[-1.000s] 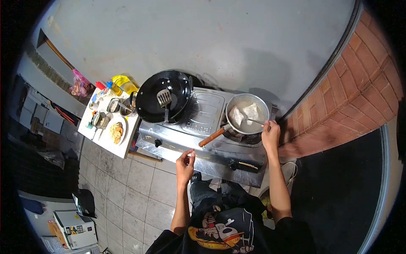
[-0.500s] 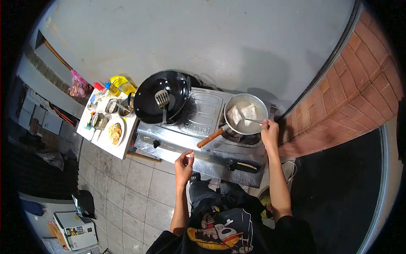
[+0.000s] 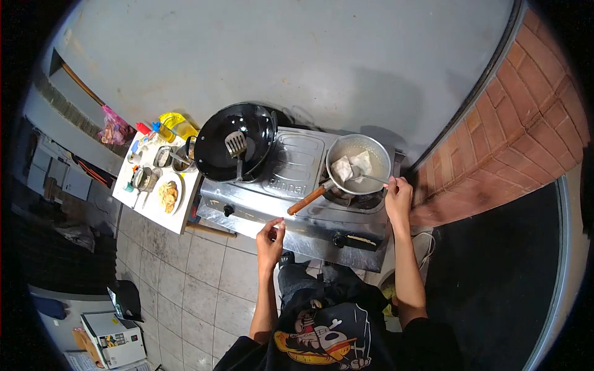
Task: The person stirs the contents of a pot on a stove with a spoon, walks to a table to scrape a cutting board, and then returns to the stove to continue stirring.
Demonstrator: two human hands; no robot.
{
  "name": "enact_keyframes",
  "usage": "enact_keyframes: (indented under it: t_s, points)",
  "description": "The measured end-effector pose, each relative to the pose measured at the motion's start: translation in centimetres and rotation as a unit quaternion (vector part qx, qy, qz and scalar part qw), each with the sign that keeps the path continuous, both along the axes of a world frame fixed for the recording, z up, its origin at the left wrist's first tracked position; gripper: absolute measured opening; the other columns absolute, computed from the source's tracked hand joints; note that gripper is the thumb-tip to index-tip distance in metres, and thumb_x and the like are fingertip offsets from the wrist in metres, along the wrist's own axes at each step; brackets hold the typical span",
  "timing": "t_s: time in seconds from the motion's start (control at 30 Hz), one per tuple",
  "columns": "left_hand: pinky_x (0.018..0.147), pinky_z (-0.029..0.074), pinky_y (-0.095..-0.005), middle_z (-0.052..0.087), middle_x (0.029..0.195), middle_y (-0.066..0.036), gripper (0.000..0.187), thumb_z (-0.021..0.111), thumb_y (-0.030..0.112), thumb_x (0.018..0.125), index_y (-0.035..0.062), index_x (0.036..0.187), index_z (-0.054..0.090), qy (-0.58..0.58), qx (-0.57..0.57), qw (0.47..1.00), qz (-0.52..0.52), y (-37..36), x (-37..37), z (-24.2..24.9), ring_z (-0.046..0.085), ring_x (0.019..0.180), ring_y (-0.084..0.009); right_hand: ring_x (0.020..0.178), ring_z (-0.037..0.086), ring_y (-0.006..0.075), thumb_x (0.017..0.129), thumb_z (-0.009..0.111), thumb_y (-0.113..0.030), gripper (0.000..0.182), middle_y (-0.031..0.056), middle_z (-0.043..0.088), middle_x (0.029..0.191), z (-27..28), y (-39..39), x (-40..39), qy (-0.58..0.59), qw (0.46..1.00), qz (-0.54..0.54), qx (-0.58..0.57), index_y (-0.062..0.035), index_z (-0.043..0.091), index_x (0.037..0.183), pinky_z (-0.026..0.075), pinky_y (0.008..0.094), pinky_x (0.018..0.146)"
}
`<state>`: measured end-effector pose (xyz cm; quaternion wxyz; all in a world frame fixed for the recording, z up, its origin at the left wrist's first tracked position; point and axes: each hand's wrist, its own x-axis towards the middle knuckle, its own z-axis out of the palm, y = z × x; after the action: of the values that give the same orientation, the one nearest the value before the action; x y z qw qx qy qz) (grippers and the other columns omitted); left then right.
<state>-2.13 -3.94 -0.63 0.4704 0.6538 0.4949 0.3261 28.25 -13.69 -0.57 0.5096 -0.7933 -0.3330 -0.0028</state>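
My right hand grips the handle end of a metal spoon at the right rim of a saucepan. The spoon's bowl dips into cloudy liquid beside two pale, folded pieces of food. The pan's wooden handle points toward my left hand. My left hand hovers over the stove's front edge, its fingers curled together; whether they hold anything is too small to make out. The saucepan stands on the right burner of a steel two-burner stove.
A black wok with a slotted spatula sits on the left burner. Farther left, a white table bears a plate of food, bowls, bottles and a yellow packet. A brick wall stands at the right.
My right hand has moved slightly right and down with the spoon. The spoon's bowl now shows more clearly between the food pieces, which have shifted slightly. My left hand has barely moved.
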Motion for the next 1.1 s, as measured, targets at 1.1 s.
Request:
enact_keyframes:
  t_s: [1.1]
  points:
    - [0.049,0.036,-0.0209,0.051,0.067,0.000,0.035,0.058,0.020,0.089,-0.0043,0.115,0.057,0.003,0.021,1.000,-0.023,-0.4,0.3,-0.6,0.043,0.057,-0.0045,0.072,0.050,0.0091,0.091,0.053,-0.011,0.025,0.0055,0.061,0.075,4.0,-6.1,1.0,0.180,0.970,-0.047,0.156,0.0066,0.059,0.075,0.039,0.0247,0.072]
